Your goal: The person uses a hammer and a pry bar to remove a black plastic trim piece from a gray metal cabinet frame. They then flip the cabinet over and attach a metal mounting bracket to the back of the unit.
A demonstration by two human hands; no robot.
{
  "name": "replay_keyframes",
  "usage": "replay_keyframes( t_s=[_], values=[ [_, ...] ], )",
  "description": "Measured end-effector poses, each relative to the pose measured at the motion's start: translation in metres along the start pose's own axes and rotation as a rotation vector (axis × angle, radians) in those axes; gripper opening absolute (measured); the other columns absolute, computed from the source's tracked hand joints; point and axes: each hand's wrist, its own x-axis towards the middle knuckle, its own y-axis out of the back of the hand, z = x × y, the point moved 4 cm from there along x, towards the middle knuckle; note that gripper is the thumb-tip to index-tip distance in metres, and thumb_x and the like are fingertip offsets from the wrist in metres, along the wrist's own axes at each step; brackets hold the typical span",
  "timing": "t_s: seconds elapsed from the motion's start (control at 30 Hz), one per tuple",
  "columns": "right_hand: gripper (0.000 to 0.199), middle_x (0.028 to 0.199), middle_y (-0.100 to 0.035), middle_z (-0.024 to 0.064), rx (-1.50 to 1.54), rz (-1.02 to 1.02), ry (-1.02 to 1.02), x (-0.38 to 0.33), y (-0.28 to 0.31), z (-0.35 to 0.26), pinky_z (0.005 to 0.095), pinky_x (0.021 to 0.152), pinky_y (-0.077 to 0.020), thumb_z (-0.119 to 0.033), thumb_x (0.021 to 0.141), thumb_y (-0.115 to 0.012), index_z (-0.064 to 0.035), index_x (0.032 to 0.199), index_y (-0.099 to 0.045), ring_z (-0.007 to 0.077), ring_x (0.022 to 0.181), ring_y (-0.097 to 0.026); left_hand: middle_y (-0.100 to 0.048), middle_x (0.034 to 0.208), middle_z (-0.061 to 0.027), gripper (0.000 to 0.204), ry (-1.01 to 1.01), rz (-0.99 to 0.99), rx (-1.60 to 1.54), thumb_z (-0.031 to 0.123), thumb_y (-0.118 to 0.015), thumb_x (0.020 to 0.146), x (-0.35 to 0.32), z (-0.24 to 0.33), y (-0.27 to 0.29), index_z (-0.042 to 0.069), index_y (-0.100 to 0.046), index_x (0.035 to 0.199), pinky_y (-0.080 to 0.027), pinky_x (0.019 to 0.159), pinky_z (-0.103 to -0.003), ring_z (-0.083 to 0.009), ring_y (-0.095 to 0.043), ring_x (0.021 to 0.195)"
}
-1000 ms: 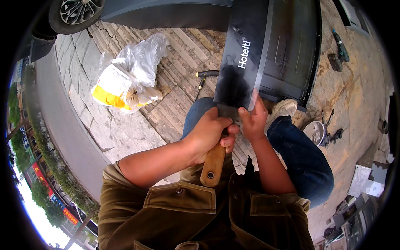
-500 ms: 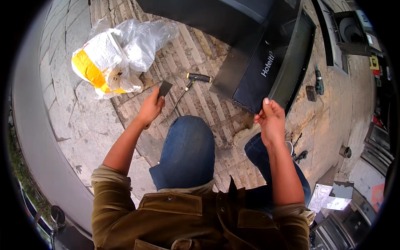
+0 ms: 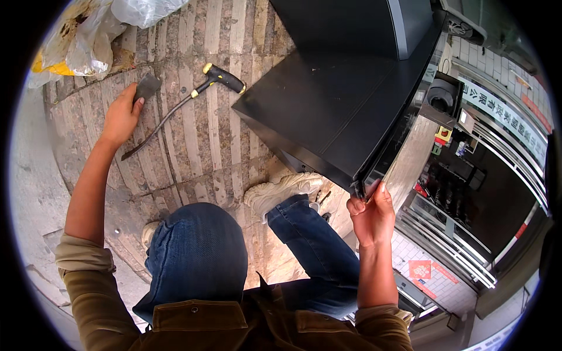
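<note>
My left hand is closed around a scraper with a flat, dark rectangular blade; most of its handle is hidden in my palm. It hovers over the paving at the left. At the right, the fingers and thumb of my right hand pinch the near corner of a large black appliance, at the edge of its glossy front panel. Between my hands, a black-and-yellow T-handled tool with a bent metal rod lies on the ground.
Crumpled plastic bags lie at the far left. My bent knee and outstretched shoe occupy the near middle. Beyond the appliance, a doorway with stacked metal frames appears at the right. Grooved stone paving runs underneath.
The view has swung right and tipped, so the bags, T-handled tool and left hand appear farther left. The appliance's lettered front has turned mostly out of sight. Both hands keep their holds.
</note>
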Motion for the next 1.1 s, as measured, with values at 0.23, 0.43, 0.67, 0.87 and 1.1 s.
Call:
replay_keyframes(
  t_s=[0.23, 0.43, 0.67, 0.87, 1.1],
  values=[
    [0.014, 0.088, -0.066, 0.0015, 0.016, 0.017, -0.083, 0.003, 0.012, -0.002, 0.0307, 0.061, -0.0363, -0.026, 0.093, -0.055, -0.0149, 0.093, -0.064, 0.0168, 0.061, -0.045, -0.058, 0.110, -0.0233, 0.038, 0.044, 0.071, 0.024, 0.023, -0.051, 0.093, -0.004, -0.021, -0.004, 0.004, -0.044, 0.126, -0.044, 0.083, -0.044, -0.0411, -0.055, 0.100],
    [0.017, 0.083, -0.065, 0.0021, -0.044, -0.021, -0.115, 0.003, 0.008, -0.003, 0.0298, 0.060, -0.0362, -0.028, 0.094, -0.053, -0.0152, 0.095, -0.064, 0.0165, 0.063, -0.047, -0.057, 0.114, -0.0238, 0.043, 0.036, 0.085, -0.060, 0.027, -0.050, 0.094, -0.006, -0.028, -0.008, 0.003, -0.043, 0.129, -0.044, 0.087, -0.041, -0.0414, -0.054, 0.102],
    [0.021, 0.083, -0.064, 0.0036, -0.056, -0.077, -0.127, 0.004, 0.020, -0.005, 0.0284, 0.058, -0.0356, -0.030, 0.095, -0.051, -0.0154, 0.103, -0.063, 0.0158, 0.062, -0.048, -0.060, 0.091, -0.0151, 0.047, 0.145, 0.051, -0.213, 0.028, -0.051, 0.095, -0.005, -0.039, -0.011, 0.001, -0.043, 0.132, -0.046, 0.070, -0.034, -0.0255, -0.058, 0.077],
    [0.022, 0.087, -0.065, 0.0024, -0.059, -0.092, -0.140, 0.004, 0.026, -0.006, 0.0285, 0.058, -0.0356, -0.031, 0.095, -0.051, -0.0163, 0.107, -0.062, 0.0156, 0.062, -0.049, -0.047, 0.068, -0.0029, 0.047, 0.249, -0.025, -0.330, 0.027, -0.052, 0.095, -0.003, -0.034, -0.011, 0.003, -0.044, 0.134, -0.037, 0.049, -0.026, -0.0089, -0.041, 0.052],
    [0.023, 0.088, -0.065, 0.0010, -0.064, -0.121, -0.160, 0.005, 0.029, -0.006, 0.0289, 0.058, -0.0357, -0.029, 0.095, -0.051, -0.0170, 0.112, -0.061, 0.0161, 0.064, -0.051, -0.046, 0.067, -0.0017, 0.048, 0.267, 0.006, -0.338, 0.029, -0.052, 0.095, -0.006, -0.033, -0.012, 0.004, -0.044, 0.134, -0.037, 0.048, -0.026, -0.0085, -0.042, 0.053]
  ],
)
